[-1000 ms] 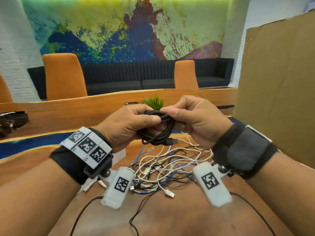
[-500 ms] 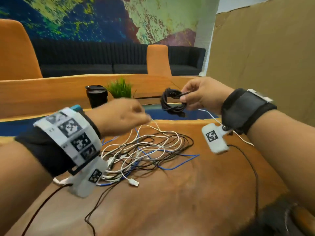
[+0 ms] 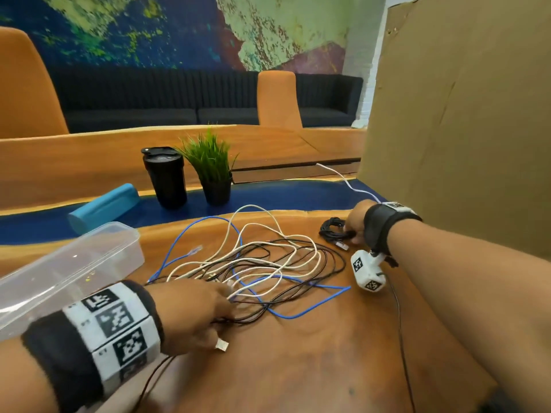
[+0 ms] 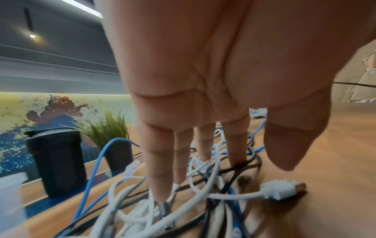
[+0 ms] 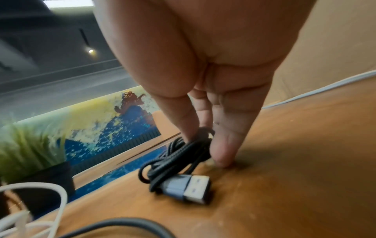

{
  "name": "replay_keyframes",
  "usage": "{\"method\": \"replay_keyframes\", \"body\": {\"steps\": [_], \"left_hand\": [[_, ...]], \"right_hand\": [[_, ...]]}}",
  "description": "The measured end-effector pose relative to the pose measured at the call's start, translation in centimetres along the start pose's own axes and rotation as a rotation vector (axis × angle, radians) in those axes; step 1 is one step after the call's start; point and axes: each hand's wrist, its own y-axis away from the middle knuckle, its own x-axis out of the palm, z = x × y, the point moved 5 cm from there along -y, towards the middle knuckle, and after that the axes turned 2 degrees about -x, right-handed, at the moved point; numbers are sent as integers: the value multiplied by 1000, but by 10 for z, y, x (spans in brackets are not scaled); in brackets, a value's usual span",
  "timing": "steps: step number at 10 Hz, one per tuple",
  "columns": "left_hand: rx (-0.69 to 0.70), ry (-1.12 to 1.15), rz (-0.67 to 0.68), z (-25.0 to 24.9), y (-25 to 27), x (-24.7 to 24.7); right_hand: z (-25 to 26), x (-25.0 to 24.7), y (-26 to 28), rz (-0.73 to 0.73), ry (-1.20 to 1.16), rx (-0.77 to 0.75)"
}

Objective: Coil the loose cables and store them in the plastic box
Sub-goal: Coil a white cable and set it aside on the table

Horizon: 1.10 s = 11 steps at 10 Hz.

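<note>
At the far left of the head view a clear lidded plastic box (image 3: pixel 89 257) lies on the wooden table (image 3: pixel 298 368), with a blue cylinder (image 3: pixel 104 205), a black lidded cup (image 3: pixel 165 177) and a potted green grass plant (image 3: pixel 213 171) behind it. The left hand (image 3: pixel 193 311) reaches into the tangle of white, black and blue loose cables (image 3: pixel 268 263); only the left wrist view shows its fingers (image 4: pixel 158 161) straight, poking down among the strands, gripping none. A white USB plug (image 4: pixel 282 189) lies beside the thumb. Further right, the right hand (image 3: pixel 354 222) pinches the coiled black braided cable (image 5: pixel 183 154) resting on the table; the right wrist view shows its grey USB plug (image 5: pixel 189 188).
</note>
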Motion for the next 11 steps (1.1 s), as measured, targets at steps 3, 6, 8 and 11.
{"method": "replay_keyframes", "body": {"steps": [3, 6, 8, 11], "left_hand": [[-99, 411, -98, 40, 45, -3], [-408, 427, -304, 81, 88, -16], [-429, 410, -226, 71, 99, -4], [-516, 444, -284, 92, 116, 6]], "right_hand": [[68, 19, 35, -127, 808, -241], [138, 105, 181, 250, 920, -917], [123, 189, 196, 262, 1332, -1030], [167, 119, 199, 125, 779, -1064]]}}
